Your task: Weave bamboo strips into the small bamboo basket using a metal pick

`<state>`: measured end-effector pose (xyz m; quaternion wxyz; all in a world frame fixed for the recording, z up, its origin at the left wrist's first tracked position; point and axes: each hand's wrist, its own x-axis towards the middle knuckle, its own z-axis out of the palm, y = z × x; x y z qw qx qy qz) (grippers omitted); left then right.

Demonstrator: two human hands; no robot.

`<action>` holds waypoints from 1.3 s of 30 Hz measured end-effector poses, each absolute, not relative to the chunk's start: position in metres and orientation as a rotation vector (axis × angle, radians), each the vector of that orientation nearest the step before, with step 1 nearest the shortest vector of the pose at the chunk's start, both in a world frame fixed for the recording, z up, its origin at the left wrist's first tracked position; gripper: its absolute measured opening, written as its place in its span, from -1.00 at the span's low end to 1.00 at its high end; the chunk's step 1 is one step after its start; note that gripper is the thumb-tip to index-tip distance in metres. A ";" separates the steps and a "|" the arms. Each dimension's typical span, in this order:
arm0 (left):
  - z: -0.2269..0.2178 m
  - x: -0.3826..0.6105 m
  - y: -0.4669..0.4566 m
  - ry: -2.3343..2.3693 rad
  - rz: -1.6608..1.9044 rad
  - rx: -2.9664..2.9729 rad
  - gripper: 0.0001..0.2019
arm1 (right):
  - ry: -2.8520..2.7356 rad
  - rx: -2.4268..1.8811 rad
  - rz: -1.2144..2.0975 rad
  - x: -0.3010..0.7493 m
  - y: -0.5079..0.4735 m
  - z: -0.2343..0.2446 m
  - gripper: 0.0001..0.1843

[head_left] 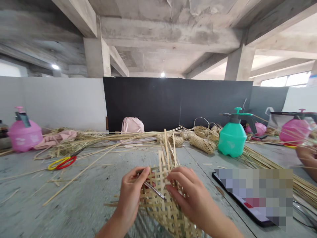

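- Left hand: tool being gripped; right hand: weave being pinched.
- Scissors, green sprayer are being borne by table.
- Panels are being overhung by beams.

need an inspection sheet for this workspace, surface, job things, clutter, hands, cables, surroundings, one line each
Surface: grey table with dark marks and scattered scraps
Job's things: woven piece, unwoven strips sticking out at its far end; slim metal tool across it
Clutter: red-and-yellow scissors, phone, green sprayer, strip bundle
Hands: left hand holds the tool; right hand has its fingers at the woven piece, grip unclear
Cables: nothing seen for certain
Surroundings: black panel beyond the table, concrete ceiling above, another person's arm at the right edge
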<state>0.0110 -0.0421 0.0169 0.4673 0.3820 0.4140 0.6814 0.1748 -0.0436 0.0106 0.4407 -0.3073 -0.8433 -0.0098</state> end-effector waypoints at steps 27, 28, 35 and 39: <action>0.014 0.012 -0.035 1.063 1.683 0.785 -0.75 | -2.007 -0.941 0.067 0.168 -0.028 0.002 -0.73; 0.015 0.012 -0.036 1.062 1.680 0.781 -0.76 | -1.999 -0.934 0.058 0.168 -0.028 0.002 -0.73; 0.021 0.012 -0.042 1.008 1.655 0.817 -0.78 | -1.991 -0.884 -0.084 0.169 -0.037 0.007 -0.85; 0.023 0.014 -0.046 0.999 1.689 0.853 -0.78 | -2.007 -0.863 -0.182 0.169 -0.043 0.013 -0.96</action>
